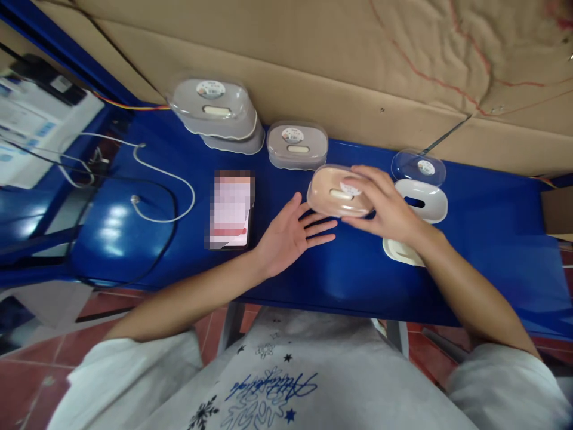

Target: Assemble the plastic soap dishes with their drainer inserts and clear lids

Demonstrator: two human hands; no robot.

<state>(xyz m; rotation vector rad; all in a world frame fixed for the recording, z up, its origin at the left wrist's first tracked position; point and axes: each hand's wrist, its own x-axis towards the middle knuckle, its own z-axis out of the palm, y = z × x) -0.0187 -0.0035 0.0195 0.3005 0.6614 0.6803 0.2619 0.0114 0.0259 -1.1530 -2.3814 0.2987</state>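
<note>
My right hand [380, 200] grips a peach-toned oval plastic box [329, 194] by its right end, above the blue table. The box has a clear cover, a round label and a pale bar on top. With fingers spread and palm up, my left hand [290, 236] is open; its fingertips reach the box's lower left side, and I cannot tell whether they touch it. To the right lie a clear oval cover [409, 167] with a label, a white oval piece [436, 206] with a slot, and a cream oval piece [400, 252], partly behind my right forearm.
Stacked grey oval boxes [233, 122] stand at the back left, beside another grey oval box [298, 152]. A phone [233, 209] lies on the blue table [340, 280]. Cables [190, 191] cross its left side, and brown cardboard [313, 65] lines the back.
</note>
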